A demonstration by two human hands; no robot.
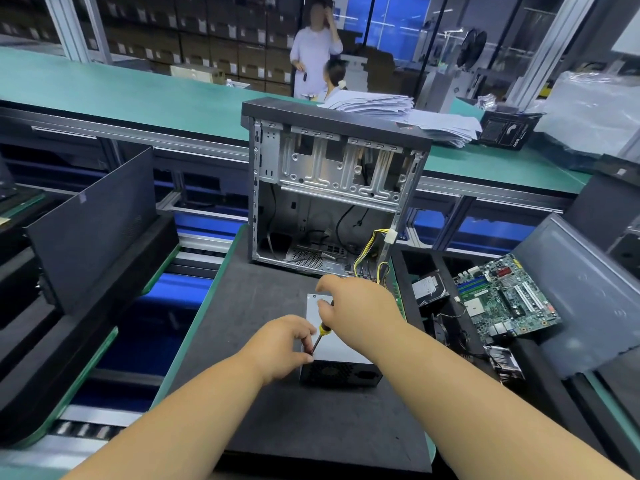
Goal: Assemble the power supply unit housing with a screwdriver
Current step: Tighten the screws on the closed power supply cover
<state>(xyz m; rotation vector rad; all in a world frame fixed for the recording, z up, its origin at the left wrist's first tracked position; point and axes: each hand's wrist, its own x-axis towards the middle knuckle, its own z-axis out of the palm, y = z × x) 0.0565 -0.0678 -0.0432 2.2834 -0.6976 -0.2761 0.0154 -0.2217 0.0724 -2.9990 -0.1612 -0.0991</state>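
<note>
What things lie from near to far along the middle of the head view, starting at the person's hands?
left hand → screwdriver → power supply unit → yellow cables → open computer case → paper stack

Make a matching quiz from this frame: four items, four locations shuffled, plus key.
Items:
1. power supply unit
2. computer case
3. motherboard
4. screwdriver

Locations:
A. in the tray at the right of the mat
B. held by the right hand, shaft steadied by the left hand
C. lying on the black mat, under both hands
D. upright at the far end of the mat, side open

Pairs: 1-C, 2-D, 3-A, 4-B
</note>
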